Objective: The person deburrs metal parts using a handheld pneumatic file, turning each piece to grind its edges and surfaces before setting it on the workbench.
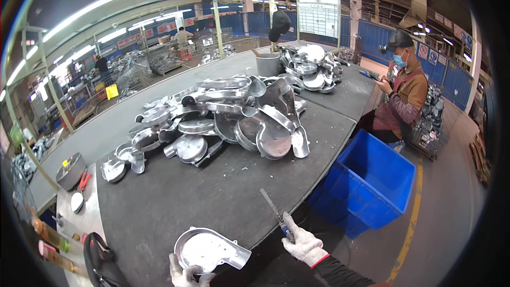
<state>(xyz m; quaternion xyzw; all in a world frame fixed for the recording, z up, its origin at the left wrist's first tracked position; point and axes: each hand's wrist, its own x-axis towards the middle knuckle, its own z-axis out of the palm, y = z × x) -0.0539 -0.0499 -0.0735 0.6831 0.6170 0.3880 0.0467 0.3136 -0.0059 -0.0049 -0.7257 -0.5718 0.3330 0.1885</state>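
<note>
Near the table's front edge, my gloved left hand (185, 275) grips a silvery cast-metal blower housing (208, 248), round with a short spout pointing right. Its open, shallow side faces up. To the right, just past the edge, my gloved right hand (304, 245) is closed round the blue handle of a flat metal file (270, 201). The file's blade points up and away over the table, apart from the housing. Farther back on the dark tabletop (175, 196) lies a heap of similar housings (228, 106).
A blue plastic bin (372, 175) stands right of the table. Beyond it a masked person (406, 85) sits with a phone. A second heap of housings (313, 66) and a grey bucket (268, 64) are farther back. Bottles (53, 234), red-handled pliers (85, 180) and a black bag (101, 260) lie left.
</note>
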